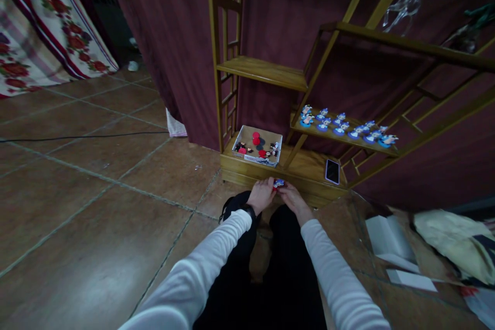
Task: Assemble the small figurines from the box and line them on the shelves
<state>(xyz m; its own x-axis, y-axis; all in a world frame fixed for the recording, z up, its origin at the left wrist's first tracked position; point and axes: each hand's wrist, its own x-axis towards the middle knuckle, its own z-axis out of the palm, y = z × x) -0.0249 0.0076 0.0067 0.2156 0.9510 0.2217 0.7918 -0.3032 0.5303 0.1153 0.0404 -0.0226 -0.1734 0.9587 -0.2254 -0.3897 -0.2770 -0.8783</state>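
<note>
Just in front of the wooden shelf unit, my left hand point(262, 195) and my right hand point(292, 197) close around one small figurine point(279, 183). Its top looks blue and white, and red shows low on it beside my left fingers. Fingers hide much of its lower part. Beyond my hands, a shallow cardboard box point(240, 134) rests on the bottom shelf with several red and dark figurine pieces inside. On the higher shelf to the right stand several blue and white figurines point(341, 127) on round blue bases, in two rows.
A phone point(332, 171) lies on the bottom shelf point(305, 165) at the right. Glass ornaments point(406, 7) stand on the upper right shelf. White boxes point(390, 240) and a cream bag point(456, 240) lie on the floor at the right. A black cable point(85, 136) crosses the tiles at the left.
</note>
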